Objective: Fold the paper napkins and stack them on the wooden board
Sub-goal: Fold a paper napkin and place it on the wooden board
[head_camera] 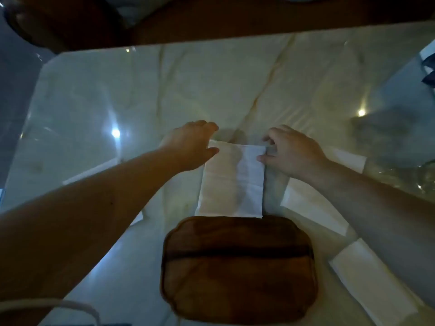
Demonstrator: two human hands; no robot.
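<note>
**Inspector:** Start at the left. What is there?

**Assistant:** The left hand (pixel 190 147) reaches forward, its fingers curled over the far-left corner of the paper napkin (pixel 231 182) with the thumb at the edge below. It looks like a pinch on that corner, though the fingertips are hidden.

**Inspector:** And the napkin itself?

**Assistant:** It is a white rectangle lying flat on the glossy table (pixel 98 109) between the two hands, with its near edge touching the far rim of the wooden board (pixel 237 267). A lengthwise crease divides it, and the right strip reads brighter. The board is bare.

**Inspector:** How do you judge the handling?

**Assistant:** It should be very light, limp and easily torn or creased crooked. It is best held at the far corners, as it is now, and may slide on the smooth top.

**Inspector:** The right side?

**Assistant:** The right hand (pixel 292 154) pinches the far-right corner between thumb and fingertips. Beside and under the right forearm lie more napkins (pixel 308 208), apparently unfolded, well apart from the board's centre.
</note>
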